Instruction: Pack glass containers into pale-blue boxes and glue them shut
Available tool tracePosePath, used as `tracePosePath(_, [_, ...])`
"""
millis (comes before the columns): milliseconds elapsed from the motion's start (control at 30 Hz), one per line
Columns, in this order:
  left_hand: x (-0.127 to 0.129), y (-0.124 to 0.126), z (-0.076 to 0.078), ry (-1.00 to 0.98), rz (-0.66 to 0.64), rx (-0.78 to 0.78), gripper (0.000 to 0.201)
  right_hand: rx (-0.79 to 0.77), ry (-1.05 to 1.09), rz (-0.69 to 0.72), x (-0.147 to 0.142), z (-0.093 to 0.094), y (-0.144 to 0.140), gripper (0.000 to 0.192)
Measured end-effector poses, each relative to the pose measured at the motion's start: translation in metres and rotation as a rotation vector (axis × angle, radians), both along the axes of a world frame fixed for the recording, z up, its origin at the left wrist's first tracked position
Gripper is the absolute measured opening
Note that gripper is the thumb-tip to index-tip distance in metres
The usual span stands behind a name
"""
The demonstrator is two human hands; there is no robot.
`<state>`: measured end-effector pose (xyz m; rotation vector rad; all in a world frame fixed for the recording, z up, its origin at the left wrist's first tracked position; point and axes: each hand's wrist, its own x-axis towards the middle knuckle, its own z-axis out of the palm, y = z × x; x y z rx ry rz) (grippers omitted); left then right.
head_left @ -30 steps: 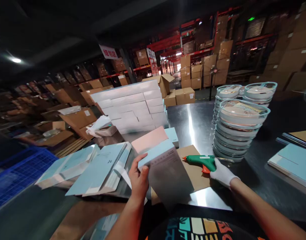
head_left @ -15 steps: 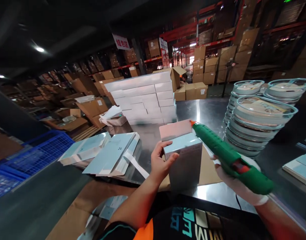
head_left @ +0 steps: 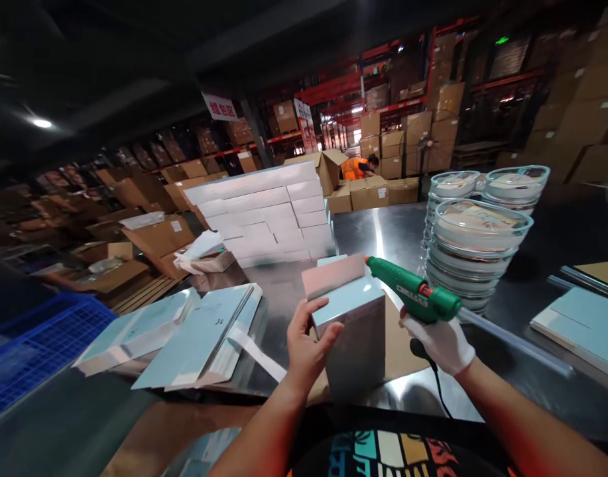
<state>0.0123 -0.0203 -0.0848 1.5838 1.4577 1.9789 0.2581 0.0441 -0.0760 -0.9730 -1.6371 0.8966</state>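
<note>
— While I hold things as they are, what do you see, biggest first?

— Well beyond my hands a stack of white cartons (head_left: 266, 215) stands on the steel table (head_left: 383, 232). Out past my right hand are the stacked clear lidded bowls (head_left: 475, 248). Off to the left of my left hand lie the flattened blue box blanks (head_left: 199, 334).

— And what is in hand?

— Between my hands stands the small blue box (head_left: 356, 331), upright on a brown cardboard sheet (head_left: 398, 341), its pinkish top flap (head_left: 333, 273) raised. My left hand (head_left: 306, 344) is clamped on the box's near left corner, thumb over the top edge. My right hand (head_left: 440, 341), in a white glove, is closed around the green glue gun (head_left: 413, 297), with the nozzle just beside the flap's right end; I cannot tell whether it touches.

— Which step, would you say?

— I judge it to be gluing the lid shut. The next move calls for a steady line of glue along the flap, then pressing it down with my left hand while the box stays square.
</note>
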Motion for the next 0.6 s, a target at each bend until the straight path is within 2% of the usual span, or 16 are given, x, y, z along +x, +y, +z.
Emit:
tracePosePath(33, [-0.002, 0.000, 0.001, -0.031, -0.011, -0.003, 0.058, -0.112, 0.069, -0.003, 0.002, -0.008, 0.003, 0.033])
tracePosePath(100, [-0.005, 0.000, 0.002, -0.097, -0.037, -0.020, 0.062, -0.439, 0.207, 0.011, 0.005, -0.029, 0.011, 0.035])
tracePosePath(167, [-0.007, 0.001, 0.002, -0.157, -0.060, -0.056, 0.067, -0.678, 0.147, -0.011, 0.012, -0.050, 0.020, 0.039])
tracePosePath(200, [-0.008, 0.002, 0.001, -0.185, -0.071, -0.076, 0.068, -0.703, 0.040, -0.053, 0.018, -0.059, 0.025, 0.042])
tracePosePath(300, [-0.009, 0.003, 0.001, -0.253, -0.106, -0.109, 0.070, -0.596, -0.232, -0.199, 0.036, -0.071, 0.039, 0.043])
tracePosePath(400, [-0.005, 0.007, 0.003, -0.260, -0.151, -0.087, 0.068, -0.426, -0.199, -0.228, 0.040, -0.052, 0.042, 0.035])
tracePosePath(433, [-0.002, 0.008, 0.004, -0.237, -0.168, -0.069, 0.066, -0.349, -0.119, -0.178, 0.034, -0.040, 0.040, 0.038])
tracePosePath(533, [0.007, 0.011, 0.004, -0.134, -0.240, -0.003, 0.059, -0.146, 0.148, 0.116, 0.006, 0.000, 0.026, 0.076])
tracePosePath(600, [0.011, 0.014, -0.001, -0.081, -0.288, 0.021, 0.056, -0.064, 0.169, 0.227, -0.013, 0.020, 0.022, 0.084])
